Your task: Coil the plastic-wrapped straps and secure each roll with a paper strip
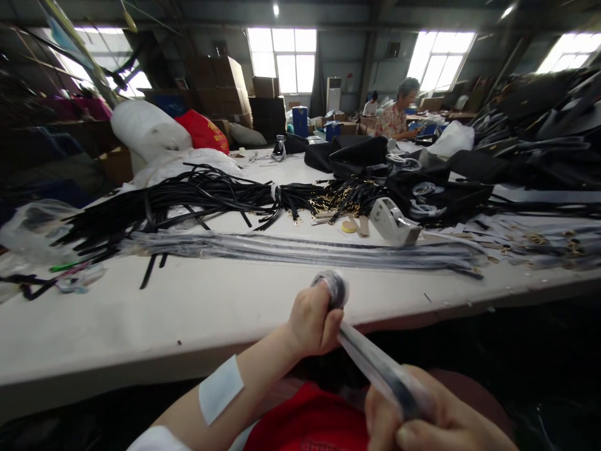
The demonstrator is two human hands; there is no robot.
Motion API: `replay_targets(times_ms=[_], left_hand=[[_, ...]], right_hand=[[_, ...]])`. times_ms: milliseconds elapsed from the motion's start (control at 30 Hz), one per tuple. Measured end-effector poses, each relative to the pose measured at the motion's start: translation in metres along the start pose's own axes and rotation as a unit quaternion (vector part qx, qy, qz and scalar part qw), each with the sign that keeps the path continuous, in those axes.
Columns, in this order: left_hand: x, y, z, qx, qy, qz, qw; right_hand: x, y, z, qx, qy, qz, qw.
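Down at the bottom centre of the frame, the left hand (312, 321) is closed in a fist around the coiled end of a plastic-wrapped strap (375, 363). The small roll sticks out above the thumb, just over the near edge of the white table (188, 313). From there the strap runs taut toward the lower right, where the right hand (422, 423) has it pinched between the thumb and curled fingers, fully closed on it. The strap thus hangs in the air between both hands, in front of the table edge and above a red garment (305, 419) in the lap. A white patch (220, 388) sticks to the left forearm.

Across the middle of the frame, a long sheaf of clear-wrapped strips (305, 250) lies flat on the table. Behind it a bundle of black straps (188, 200) fans out to the left, its gold clasps (328, 203) gathered near the centre. A white tape dispenser (392, 220) stands right of centre, with a small yellowish tape roll (348, 227) just beside it. Black bags (361, 156) sit further back, and more dark goods pile up at the right edge. In the upper left are a white roll (148, 131) and a red bag (204, 133). In the upper right, a co-worker (397, 116) sits at a far table.
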State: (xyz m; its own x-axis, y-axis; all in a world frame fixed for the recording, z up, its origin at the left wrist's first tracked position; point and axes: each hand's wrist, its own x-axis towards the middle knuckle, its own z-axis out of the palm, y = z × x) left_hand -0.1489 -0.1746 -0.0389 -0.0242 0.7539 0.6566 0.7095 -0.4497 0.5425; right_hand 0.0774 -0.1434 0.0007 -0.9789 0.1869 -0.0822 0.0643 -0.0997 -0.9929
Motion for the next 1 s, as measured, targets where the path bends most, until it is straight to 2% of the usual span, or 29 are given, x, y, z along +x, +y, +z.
replay_targets(times_ms=[100,167,233,267,300,333,367,433,500,633,767,833,900,1000], left_hand=[[-0.007,0.006,0.005,0.04,-0.093,0.074,0.992],[-0.007,0.015,0.008,0.027,-0.154,0.043,0.987],[-0.003,0.025,0.008,-0.005,-0.173,-0.038,0.984],[-0.001,0.03,0.007,-0.031,-0.174,-0.083,0.981],[0.002,0.034,0.006,-0.063,-0.175,-0.124,0.975],[0.004,0.037,0.004,-0.098,-0.181,-0.159,0.966],[0.006,0.04,0.003,-0.133,-0.193,-0.188,0.954],[0.009,0.045,0.001,-0.196,-0.223,-0.233,0.926],[0.009,0.049,0.002,-0.242,-0.239,-0.268,0.901],[0.007,0.052,0.004,-0.319,-0.201,-0.356,0.855],[0.007,0.057,0.005,-0.397,-0.18,-0.441,0.785],[0.01,0.06,0.004,-0.424,-0.18,-0.456,0.762],[0.015,0.064,0.004,-0.459,-0.167,-0.44,0.754],[0.026,0.067,0.004,-0.533,-0.084,-0.403,0.74]], right_hand=[[-0.009,0.002,-0.019,0.01,0.117,-0.015,0.993],[-0.005,0.006,-0.036,-0.049,0.24,-0.006,0.969],[0.005,0.009,-0.049,-0.178,0.382,-0.017,0.907],[0.01,0.01,-0.053,-0.248,0.436,-0.034,0.864],[0.014,0.012,-0.055,-0.307,0.462,-0.055,0.83],[0.018,0.014,-0.055,-0.351,0.456,-0.073,0.815],[0.021,0.016,-0.052,-0.378,0.426,-0.087,0.817],[0.026,0.023,-0.042,-0.4,0.335,-0.103,0.847],[0.031,0.028,-0.032,-0.392,0.272,-0.1,0.873],[0.038,0.025,-0.023,-0.316,0.202,-0.077,0.924],[0.035,0.013,-0.028,-0.245,0.14,-0.072,0.957],[0.032,0.012,-0.032,-0.219,0.115,-0.068,0.967],[0.033,0.018,-0.034,-0.204,0.107,-0.058,0.971],[0.041,0.032,-0.026,-0.21,0.145,-0.01,0.967]])
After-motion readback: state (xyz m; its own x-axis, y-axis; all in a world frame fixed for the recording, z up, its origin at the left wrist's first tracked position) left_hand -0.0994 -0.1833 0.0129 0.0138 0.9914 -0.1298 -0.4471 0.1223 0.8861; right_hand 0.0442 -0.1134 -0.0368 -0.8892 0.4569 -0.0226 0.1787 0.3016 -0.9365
